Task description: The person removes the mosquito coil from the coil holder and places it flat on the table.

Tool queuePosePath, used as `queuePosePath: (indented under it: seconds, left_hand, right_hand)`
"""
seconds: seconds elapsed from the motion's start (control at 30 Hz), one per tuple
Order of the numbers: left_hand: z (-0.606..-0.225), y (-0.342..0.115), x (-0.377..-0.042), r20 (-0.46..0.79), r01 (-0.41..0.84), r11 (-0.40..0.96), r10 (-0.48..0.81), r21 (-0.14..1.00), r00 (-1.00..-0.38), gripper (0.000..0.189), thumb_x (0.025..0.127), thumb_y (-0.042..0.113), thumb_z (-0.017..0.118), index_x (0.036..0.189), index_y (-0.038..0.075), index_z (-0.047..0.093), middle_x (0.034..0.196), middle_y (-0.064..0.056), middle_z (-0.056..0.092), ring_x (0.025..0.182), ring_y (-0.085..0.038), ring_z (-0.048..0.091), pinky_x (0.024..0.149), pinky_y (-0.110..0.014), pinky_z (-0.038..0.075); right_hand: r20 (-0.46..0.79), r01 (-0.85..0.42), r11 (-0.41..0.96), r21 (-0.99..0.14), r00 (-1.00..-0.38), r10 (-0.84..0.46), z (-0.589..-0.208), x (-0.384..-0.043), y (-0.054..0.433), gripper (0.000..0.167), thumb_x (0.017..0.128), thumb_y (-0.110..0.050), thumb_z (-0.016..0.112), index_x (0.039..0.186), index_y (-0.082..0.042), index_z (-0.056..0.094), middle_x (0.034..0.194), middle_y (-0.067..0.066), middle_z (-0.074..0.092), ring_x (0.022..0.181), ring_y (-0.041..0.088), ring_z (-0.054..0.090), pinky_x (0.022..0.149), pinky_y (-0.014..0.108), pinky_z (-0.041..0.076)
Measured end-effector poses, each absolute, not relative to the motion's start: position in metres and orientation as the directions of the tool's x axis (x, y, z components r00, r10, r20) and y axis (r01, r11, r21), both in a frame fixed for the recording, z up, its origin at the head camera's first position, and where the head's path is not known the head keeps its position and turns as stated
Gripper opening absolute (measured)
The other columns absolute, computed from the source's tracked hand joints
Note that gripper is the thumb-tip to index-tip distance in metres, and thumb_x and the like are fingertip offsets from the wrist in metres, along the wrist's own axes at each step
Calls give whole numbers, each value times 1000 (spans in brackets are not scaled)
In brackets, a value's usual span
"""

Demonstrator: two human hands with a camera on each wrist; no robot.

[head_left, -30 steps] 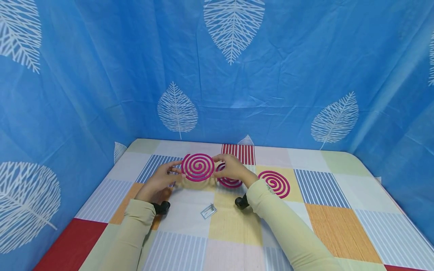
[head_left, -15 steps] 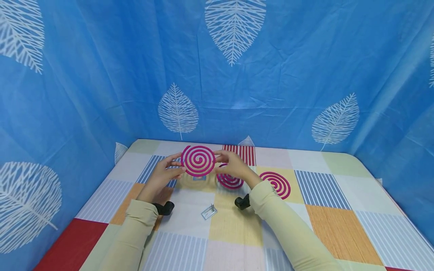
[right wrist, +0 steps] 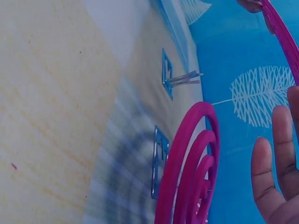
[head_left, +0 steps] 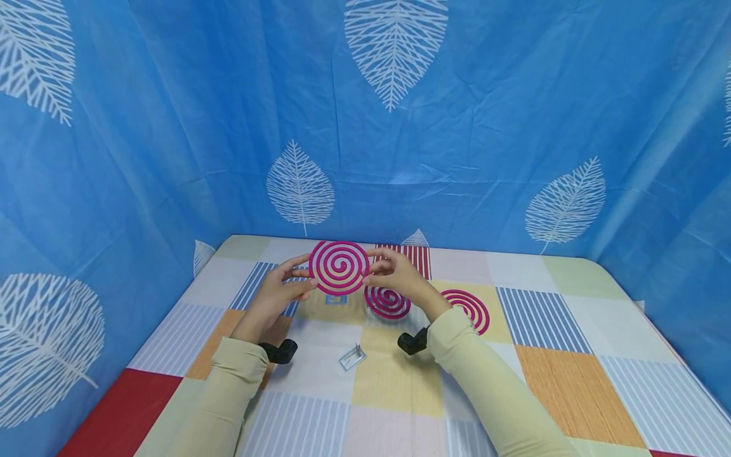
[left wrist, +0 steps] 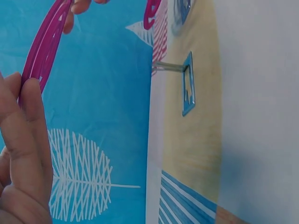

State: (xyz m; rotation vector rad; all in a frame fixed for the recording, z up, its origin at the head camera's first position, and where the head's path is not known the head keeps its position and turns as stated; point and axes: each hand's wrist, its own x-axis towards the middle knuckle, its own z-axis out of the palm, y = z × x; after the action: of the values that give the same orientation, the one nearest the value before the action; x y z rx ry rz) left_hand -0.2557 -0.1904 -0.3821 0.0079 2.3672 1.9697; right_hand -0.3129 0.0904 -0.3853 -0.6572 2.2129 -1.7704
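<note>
A magenta mosquito coil [head_left: 341, 267] is held in the air, its spiral face turned toward me. My left hand [head_left: 275, 289] pinches its left edge between thumb and fingers, and my right hand [head_left: 404, 279] holds the right edge. Seen edge-on in the left wrist view, the coil [left wrist: 46, 46] is well clear of the table. Beneath it a small metal stand [head_left: 335, 299] lies flat with its prong upright. Just right of that, a second coil [head_left: 391, 311] sits on another stand [right wrist: 160, 163], raised off the cloth in the right wrist view.
A third coil [head_left: 476, 312] stands further right, partly behind my right forearm. One bare metal stand [head_left: 351, 357] with an upright prong lies nearer me, between the wrists. A blue leaf-print curtain [head_left: 445, 158] hangs around the patchwork-covered table [head_left: 571, 304].
Both hands have lifted the coil upward and slightly right, and tilted it to face me more. The stand beneath has come into view. The other coils stay put.
</note>
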Motion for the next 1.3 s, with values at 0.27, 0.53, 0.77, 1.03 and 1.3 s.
queuePosePath:
  seconds: [0.27, 0.53, 0.77, 1.03, 1.3]
  left_hand:
    - [-374, -184, -252, -38, -30, 209, 37, 978, -999, 68, 103, 11, 74, 164, 9, 46, 135, -22, 60, 90, -17, 64, 74, -19, 58]
    - [-369, -177, -249, 46, 65, 226, 88, 972, -995, 71, 103, 13, 75, 166, 9, 43, 129, -22, 63, 98, -20, 63, 73, -26, 60]
    - [-368, -172, -245, 37, 59, 226, 101, 972, -994, 70, 103, 13, 74, 166, 10, 44, 132, -21, 61, 101, -21, 62, 74, -28, 60]
    - [-364, -166, -239, 35, 59, 188, 127, 980, -991, 69, 103, 12, 74, 166, 9, 44, 130, -20, 60, 92, -14, 66, 68, -23, 57]
    - [-362, -158, -236, 41, 64, 151, 153, 987, -987, 69, 103, 6, 72, 165, 6, 43, 125, -18, 61, 76, -7, 63, 64, -19, 54]
  right_hand:
    - [124, -195, 100, -976, -868, -481, -386, -310, 98, 63, 95, -6, 79, 150, 6, 51, 93, -5, 75, 89, 10, 69, 84, 27, 59]
    - [107, -162, 82, -983, -883, -457, -382, -303, 107, 65, 95, 3, 75, 154, 7, 48, 93, -7, 73, 91, 9, 69, 87, 25, 57]
    - [96, -158, 97, -983, -881, -463, -378, -295, 114, 67, 96, -1, 77, 156, 4, 47, 96, -5, 74, 94, 12, 69, 90, 29, 55]
    - [123, -190, 103, -976, -879, -461, -376, -289, 121, 66, 96, 2, 75, 157, 4, 47, 93, -8, 73, 95, 11, 67, 92, 29, 54]
    - [123, -198, 112, -974, -873, -471, -373, -285, 131, 71, 97, 3, 75, 160, 1, 45, 92, -6, 73, 94, 14, 67, 97, 31, 52]
